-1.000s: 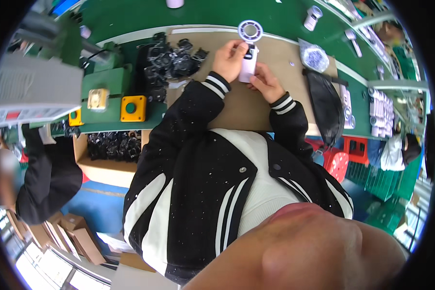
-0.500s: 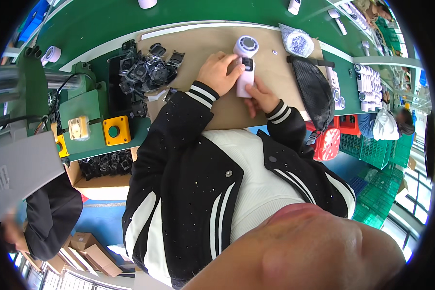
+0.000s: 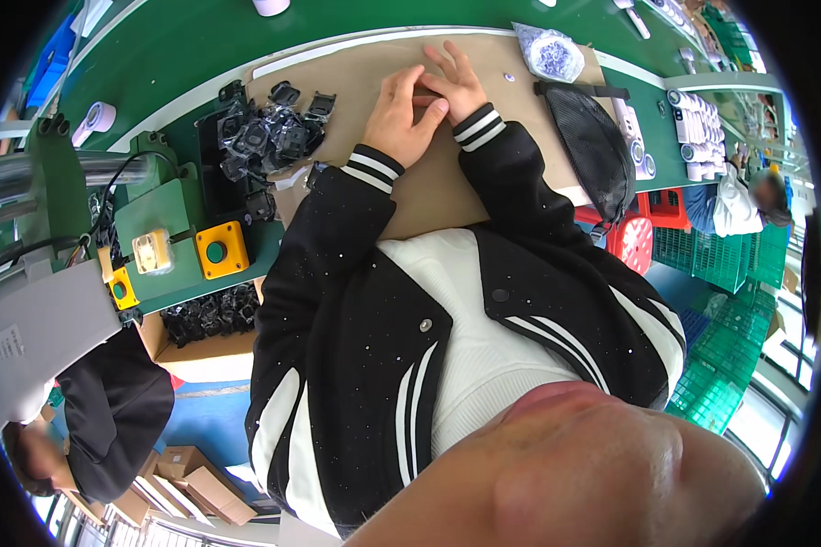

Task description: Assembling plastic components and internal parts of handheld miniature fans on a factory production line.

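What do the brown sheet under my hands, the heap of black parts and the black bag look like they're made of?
The brown sheet looks like matte paper or thin cardboard, being flat and dull. The black parts seem to be plastic, perhaps film-wrapped, given their shiny highlights. The black bag appears to be mesh fabric, from its fine netted texture.

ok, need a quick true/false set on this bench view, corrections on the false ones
1. The left hand and right hand are close together above the brown work mat. True.
2. The clear-wrapped black plastic parts are heaped right of both hands. False: the parts lie left of them.
3. The right-hand yellow switch box has a red push button. False: the button is green.
4. The clear plastic bag lies farther from the person than the black mesh pouch. True.
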The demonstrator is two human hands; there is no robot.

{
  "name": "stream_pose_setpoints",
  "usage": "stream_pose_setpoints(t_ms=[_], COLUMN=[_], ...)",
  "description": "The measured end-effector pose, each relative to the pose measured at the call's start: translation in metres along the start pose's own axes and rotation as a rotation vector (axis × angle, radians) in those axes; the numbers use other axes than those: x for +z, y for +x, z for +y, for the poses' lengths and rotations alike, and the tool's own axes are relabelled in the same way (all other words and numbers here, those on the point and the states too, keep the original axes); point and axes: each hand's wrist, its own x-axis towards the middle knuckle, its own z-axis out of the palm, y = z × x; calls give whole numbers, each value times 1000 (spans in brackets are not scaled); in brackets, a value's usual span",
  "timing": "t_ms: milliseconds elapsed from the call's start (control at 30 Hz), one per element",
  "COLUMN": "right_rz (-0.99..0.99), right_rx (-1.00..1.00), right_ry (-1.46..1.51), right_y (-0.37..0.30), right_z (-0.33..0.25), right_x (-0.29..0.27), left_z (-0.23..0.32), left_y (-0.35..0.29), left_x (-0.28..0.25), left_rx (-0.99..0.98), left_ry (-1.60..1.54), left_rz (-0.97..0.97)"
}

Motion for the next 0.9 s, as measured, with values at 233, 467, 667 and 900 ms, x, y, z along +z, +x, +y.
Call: stream_pose_setpoints(t_ms=[233,467,667,900], right_rz=[-106,428,142,385], right_rx=[-343,-205,-12,-115], right_ry=[-293,-1281,-966,-955], right_y=[14,53,81,88], right_z=[-42,-85,-39,-45], right_x=[-55,-206,-208,-182], left_z=[-2,-9,-10,-120], left_y=[-4,19,94,228], left_x=[-9,-16,-72,-180], left_rx=[8,-42,-243,-549], left_ry=[51,143,628,1089], left_rz=[-127,-342,-223,-168])
